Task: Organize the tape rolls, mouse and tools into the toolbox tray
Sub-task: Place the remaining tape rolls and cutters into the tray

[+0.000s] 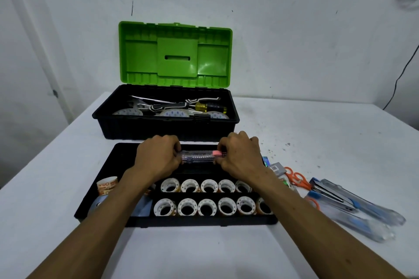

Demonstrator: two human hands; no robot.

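A black toolbox tray (106, 165) lies in front of me on the white table. Two rows of several small clear tape rolls (207, 207) stand in its near compartments. My left hand (156, 158) and my right hand (240, 156) each grip one end of a clear utility knife with a pink slider (199, 156), held level over the tray's far compartment. Orange-printed tape rolls (107, 186) and a blue-grey roll (97, 204) sit at the tray's left end.
Behind the tray stands the open toolbox (165, 129) with a green lid (175, 54), holding a yellow-handled screwdriver (209, 107), a wrench and large tape rolls. To the right lie orange scissors (297, 178), a stapler (328, 192), clear blue knives (367, 210) and small boxes.
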